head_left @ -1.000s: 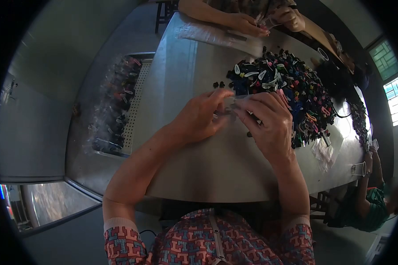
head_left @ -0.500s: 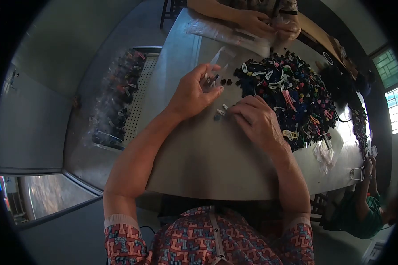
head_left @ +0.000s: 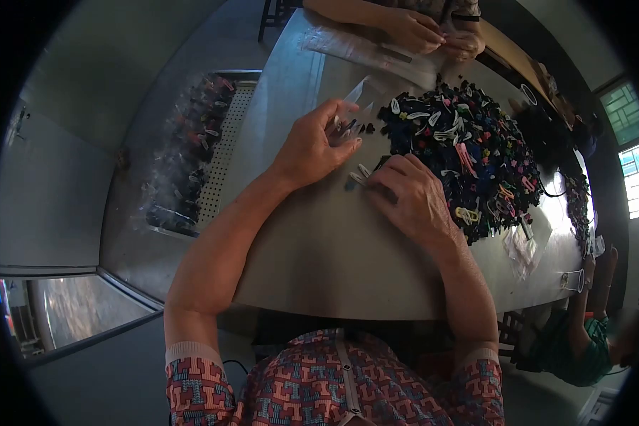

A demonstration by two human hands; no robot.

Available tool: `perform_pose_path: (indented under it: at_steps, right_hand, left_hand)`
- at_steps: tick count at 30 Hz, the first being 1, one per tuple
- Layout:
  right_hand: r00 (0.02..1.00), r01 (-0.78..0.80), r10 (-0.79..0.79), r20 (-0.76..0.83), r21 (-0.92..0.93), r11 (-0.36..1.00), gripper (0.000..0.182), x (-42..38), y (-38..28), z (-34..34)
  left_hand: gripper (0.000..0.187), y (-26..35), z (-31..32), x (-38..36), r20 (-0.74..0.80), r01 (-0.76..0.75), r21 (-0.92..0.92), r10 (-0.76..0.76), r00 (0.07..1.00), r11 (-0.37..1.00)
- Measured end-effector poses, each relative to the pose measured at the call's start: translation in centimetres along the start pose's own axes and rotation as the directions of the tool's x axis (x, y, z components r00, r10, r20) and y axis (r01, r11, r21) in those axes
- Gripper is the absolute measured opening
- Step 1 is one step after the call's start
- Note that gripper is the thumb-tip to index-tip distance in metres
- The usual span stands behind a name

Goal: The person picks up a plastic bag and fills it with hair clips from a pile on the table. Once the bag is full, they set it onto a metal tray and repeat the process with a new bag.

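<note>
My left hand (head_left: 319, 145) is closed around a clear plastic bag (head_left: 355, 106) with a few small dark and white items inside. To its right, my right hand (head_left: 412, 192) has its fingertips at the table, touching white hair clips (head_left: 361, 172) that lie below the bag. A small bluish item (head_left: 349, 184) sits by the clips. Just beyond my right hand rises a big heap of mostly dark hair clips and ties (head_left: 476, 156), with pink, white and yellow pieces among them. A few small dark pieces (head_left: 368, 128) rest between the bag and the heap.
Across the table (head_left: 319, 277), a co-worker's hands (head_left: 440, 39) hold something small near flat plastic bags (head_left: 366, 57). A tray (head_left: 227, 142) of filled bags stands at left. Plastic bags (head_left: 524, 248) and a clear cup (head_left: 574, 280) lie right, near another person (head_left: 582, 341).
My right hand's fingers have drawn in at the white clips, which have shifted slightly. My left hand stays nearly in place. The co-worker's hands across the table have moved.
</note>
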State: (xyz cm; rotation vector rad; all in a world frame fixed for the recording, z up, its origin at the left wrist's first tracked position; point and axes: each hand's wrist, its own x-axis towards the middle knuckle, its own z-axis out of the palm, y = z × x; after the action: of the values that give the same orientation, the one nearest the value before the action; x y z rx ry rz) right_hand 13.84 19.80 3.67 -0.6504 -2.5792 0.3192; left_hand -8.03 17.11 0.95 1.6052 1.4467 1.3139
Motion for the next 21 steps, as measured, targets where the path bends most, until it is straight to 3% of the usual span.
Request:
perform_pose_path:
  at_steps: [4, 10, 15, 17, 21]
  right_hand:
    - [0.996, -0.076, 0.08, -0.036, 0.112, 0.991, 0.015, 0.1, 0.2, 0.3]
    - [0.993, -0.003, 0.012, -0.113, 0.085, 0.996, 0.019, 0.5, -1.2, 1.0]
    - [0.988, 0.121, -0.129, -0.084, -0.096, 0.988, 0.018, 0.6, -1.3, 1.9]
    - [0.988, 0.119, -0.127, -0.092, -0.086, 0.989, 0.017, 0.6, -1.3, 1.8]
    - [0.993, 0.077, -0.08, -0.088, -0.041, 0.996, 0.017, 0.4, -1.0, 1.6]
  left_hand:
    - [0.045, -0.4, 0.4, 0.1, -0.035, -0.041, -0.038, 0.039, 0.999, 0.998]
    - [0.046, -0.6, 0.3, 0.1, -0.031, -0.057, -0.033, 0.056, 0.998, 0.998]
    - [0.045, -0.4, 0.5, 0.0, -0.038, -0.059, -0.094, 0.056, 0.998, 0.994]
    - [0.045, 0.0, 0.3, -0.1, -0.015, -0.01, -0.058, 0.009, 1.0, 0.998]
    - [0.046, -0.2, 0.3, -0.2, -0.006, -0.065, -0.05, 0.065, 0.998, 0.997]
